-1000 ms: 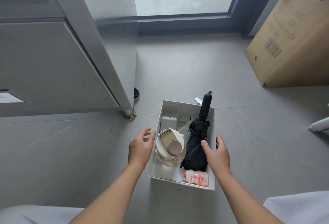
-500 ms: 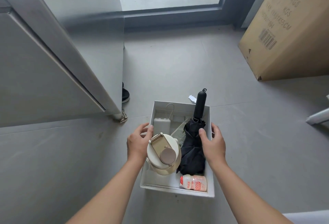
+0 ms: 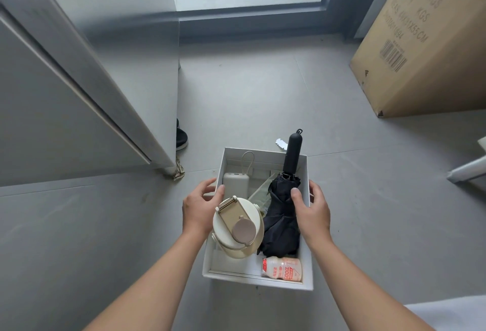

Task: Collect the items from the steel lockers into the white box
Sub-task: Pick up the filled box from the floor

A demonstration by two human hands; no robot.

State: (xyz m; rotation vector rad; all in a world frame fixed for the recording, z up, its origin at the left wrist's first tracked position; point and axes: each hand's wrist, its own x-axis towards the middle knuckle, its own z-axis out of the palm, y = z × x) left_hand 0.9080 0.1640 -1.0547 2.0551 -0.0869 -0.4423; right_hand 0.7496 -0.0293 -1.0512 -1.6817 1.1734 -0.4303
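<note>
The white box (image 3: 307, 265) is held just above the grey floor between both hands. My left hand (image 3: 198, 205) grips its left wall, thumb over the rim. My right hand (image 3: 313, 208) grips the right wall, thumb inside against the folded black umbrella (image 3: 282, 215), whose handle sticks out over the far rim. Inside the box also stand a cream bottle with a beige lid (image 3: 238, 226), a pale power bank with a loop cord (image 3: 236, 182) and a small pink-labelled drink bottle (image 3: 282, 269) lying near the front wall.
The steel lockers (image 3: 65, 88) fill the left side, their corner foot close to the box. A big cardboard carton (image 3: 426, 49) stands at the right. A dark shoe tip (image 3: 181, 137) shows behind the locker. A window frame runs along the far wall.
Both hands have closed on the box walls and the box has come up slightly toward me. The view has shifted closer to the lockers.
</note>
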